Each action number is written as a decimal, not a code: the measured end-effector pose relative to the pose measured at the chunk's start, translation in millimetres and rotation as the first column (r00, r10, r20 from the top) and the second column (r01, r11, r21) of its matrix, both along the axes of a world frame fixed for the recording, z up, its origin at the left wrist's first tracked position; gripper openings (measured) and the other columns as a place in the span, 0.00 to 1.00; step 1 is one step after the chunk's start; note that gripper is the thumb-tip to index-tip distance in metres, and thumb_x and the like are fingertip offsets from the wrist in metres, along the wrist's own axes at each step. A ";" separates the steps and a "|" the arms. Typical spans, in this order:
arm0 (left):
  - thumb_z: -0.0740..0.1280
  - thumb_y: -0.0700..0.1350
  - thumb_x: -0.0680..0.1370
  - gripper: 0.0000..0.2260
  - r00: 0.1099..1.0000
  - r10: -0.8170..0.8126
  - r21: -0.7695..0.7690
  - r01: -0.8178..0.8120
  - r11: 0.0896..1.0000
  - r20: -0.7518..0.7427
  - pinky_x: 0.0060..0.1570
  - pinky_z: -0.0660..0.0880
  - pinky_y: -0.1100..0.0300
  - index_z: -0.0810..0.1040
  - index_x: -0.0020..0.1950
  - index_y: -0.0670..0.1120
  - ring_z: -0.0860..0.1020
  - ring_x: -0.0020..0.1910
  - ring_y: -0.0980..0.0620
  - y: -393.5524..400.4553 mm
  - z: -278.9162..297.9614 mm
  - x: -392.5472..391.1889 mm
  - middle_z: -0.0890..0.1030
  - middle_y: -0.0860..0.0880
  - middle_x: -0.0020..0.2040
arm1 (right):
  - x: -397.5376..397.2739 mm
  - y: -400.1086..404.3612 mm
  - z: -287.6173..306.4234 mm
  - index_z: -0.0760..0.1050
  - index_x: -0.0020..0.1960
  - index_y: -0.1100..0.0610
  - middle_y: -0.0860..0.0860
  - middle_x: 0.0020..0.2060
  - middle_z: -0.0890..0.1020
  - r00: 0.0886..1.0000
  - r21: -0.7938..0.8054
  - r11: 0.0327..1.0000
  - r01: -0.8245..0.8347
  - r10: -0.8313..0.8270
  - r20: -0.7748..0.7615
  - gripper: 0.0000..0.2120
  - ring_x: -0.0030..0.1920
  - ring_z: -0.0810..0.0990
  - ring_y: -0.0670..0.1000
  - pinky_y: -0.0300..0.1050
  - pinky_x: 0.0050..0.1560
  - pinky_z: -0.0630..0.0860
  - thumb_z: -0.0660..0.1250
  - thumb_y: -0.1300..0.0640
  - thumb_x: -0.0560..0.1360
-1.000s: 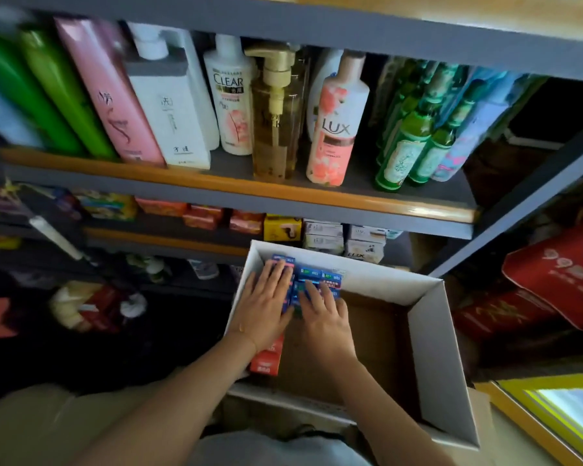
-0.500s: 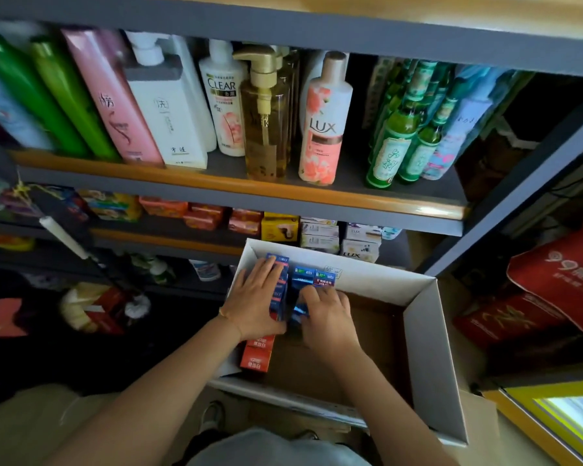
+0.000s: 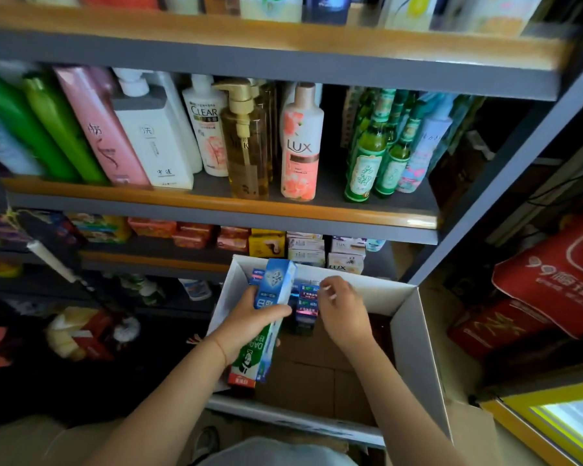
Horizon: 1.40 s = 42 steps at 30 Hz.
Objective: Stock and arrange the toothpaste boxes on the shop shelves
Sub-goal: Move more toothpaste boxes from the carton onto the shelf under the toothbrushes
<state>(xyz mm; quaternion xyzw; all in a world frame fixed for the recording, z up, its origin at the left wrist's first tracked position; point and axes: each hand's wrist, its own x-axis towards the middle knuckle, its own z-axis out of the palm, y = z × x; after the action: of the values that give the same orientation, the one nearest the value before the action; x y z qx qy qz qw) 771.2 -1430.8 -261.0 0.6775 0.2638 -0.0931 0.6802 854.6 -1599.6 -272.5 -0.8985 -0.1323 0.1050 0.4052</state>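
1. The left hand [image 3: 246,322] has its grip closed round a long toothpaste box [image 3: 266,317], a little left of the middle of the frame. The thumb lies across the front and the fingers curl behind it. The box stands almost upright, with its blue top end up and its green and red end down.

2. The right hand [image 3: 342,312] is just beside it, to the right. Its fingers are bent and reach down at the small blue boxes [image 3: 305,302]. I cannot tell if it pinches one or only touches them.

3. The small blue boxes stand packed together at the far end of a big white carton [image 3: 414,348], in the lower middle of the frame. The rest of the carton floor looks bare and brown.

4. I think the toothpaste box is light and stiff, made of thin card. It should be easy to lift with one hand. A hard squeeze could dent it, so the long flat sides near the middle look like the best place to hold it. The shiny card may be a bit slippery.

5. Above the carton is the shelf [image 3: 216,213] with tall bottles, like the pink LUX bottle [image 3: 300,146] and the green glass bottles [image 3: 367,156] toward the upper right.

6. Under that, a lower shelf [image 3: 155,260] holds small soap boxes [image 3: 345,253], just behind the carton's far wall.

7. The toothpaste box is not on any shelf yet, so the stocking looks only begun.
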 end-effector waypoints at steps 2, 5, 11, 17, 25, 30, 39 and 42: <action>0.75 0.53 0.68 0.27 0.999 0.027 -0.095 -0.028 0.995 -0.020 0.44 0.81 0.53 0.75 0.65 0.48 0.84 0.43 0.49 10.5 -1.6 -5.8 0.85 0.48 0.47 | -9.1 -0.3 -25.2 0.69 0.66 0.53 0.51 0.59 0.75 0.986 -0.339 0.934 -0.109 0.146 0.085 0.14 0.53 0.78 0.53 0.43 0.42 0.76 0.61 0.55 0.81; 0.69 0.51 0.77 0.22 0.995 0.064 -0.317 -0.086 0.944 -0.080 0.34 0.77 0.57 0.74 0.65 0.39 0.79 0.33 0.48 14.0 3.8 -9.6 0.79 0.44 0.39 | -22.0 1.3 -45.6 0.62 0.73 0.50 0.51 0.65 0.72 0.967 -0.537 0.833 -0.133 0.227 0.113 0.23 0.62 0.74 0.53 0.47 0.51 0.77 0.61 0.56 0.79; 0.62 0.58 0.77 0.26 0.997 0.029 -0.525 -0.066 0.848 -0.077 0.47 0.78 0.50 0.75 0.67 0.41 0.82 0.46 0.43 11.7 7.9 -15.5 0.83 0.40 0.54 | -25.7 2.6 -64.9 0.76 0.53 0.56 0.52 0.49 0.80 0.932 -0.529 0.835 -0.150 0.297 0.206 0.21 0.45 0.80 0.54 0.47 0.32 0.77 0.79 0.60 0.64; 0.61 0.59 0.76 0.30 0.994 0.099 -0.628 -0.111 0.770 -0.053 0.41 0.78 0.52 0.73 0.70 0.40 0.79 0.38 0.46 12.0 7.1 -15.4 0.79 0.41 0.45 | -23.6 4.6 -78.4 0.66 0.69 0.54 0.51 0.61 0.77 0.928 -0.502 0.846 -0.181 0.315 0.196 0.22 0.61 0.75 0.53 0.47 0.57 0.74 0.65 0.60 0.76; 0.66 0.62 0.75 0.27 0.987 0.154 -0.547 -0.108 0.830 0.039 0.33 0.78 0.61 0.77 0.66 0.45 0.80 0.33 0.53 30.7 29.1 -33.5 0.83 0.46 0.45 | -33.0 1.5 28.1 0.73 0.51 0.54 0.45 0.41 0.80 0.997 0.186 0.980 0.076 -0.077 -0.001 0.13 0.38 0.77 0.40 0.27 0.32 0.70 0.75 0.56 0.73; 0.63 0.63 0.72 0.25 0.969 0.220 -0.565 -0.122 0.816 0.109 0.36 0.80 0.59 0.80 0.56 0.44 0.81 0.33 0.50 72.7 46.5 -67.1 0.82 0.43 0.39 | -65.5 58.7 106.5 0.75 0.47 0.56 0.51 0.39 0.82 0.989 0.630 0.762 0.146 -0.101 -0.108 0.05 0.39 0.81 0.46 0.39 0.36 0.76 0.69 0.55 0.78; 0.68 0.42 0.77 0.08 0.954 0.230 -0.465 -0.118 0.878 0.192 0.41 0.82 0.54 0.82 0.54 0.43 0.84 0.39 0.46 204.6 77.7 -221.1 0.85 0.40 0.47 | -208.4 265.4 106.6 0.81 0.45 0.62 0.65 0.47 0.84 0.872 0.662 0.681 0.313 0.070 -0.485 0.14 0.49 0.83 0.68 0.71 0.56 0.76 0.73 0.50 0.73; 0.70 0.35 0.75 0.11 0.941 0.259 -0.340 -0.175 0.924 0.218 0.45 0.82 0.53 0.81 0.58 0.41 0.84 0.42 0.45 260.3 77.6 -278.4 0.85 0.39 0.50 | -257.0 330.2 103.0 0.80 0.41 0.61 0.59 0.40 0.85 0.863 0.594 0.743 0.309 0.044 -0.504 0.14 0.37 0.83 0.56 0.54 0.46 0.81 0.71 0.50 0.76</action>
<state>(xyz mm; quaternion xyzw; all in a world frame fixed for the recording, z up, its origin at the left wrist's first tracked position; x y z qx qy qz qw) 492.7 -1170.5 -183.4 0.5324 0.2284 0.0316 0.8145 597.6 -1269.3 -169.4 -0.6487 0.0122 0.2440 0.7207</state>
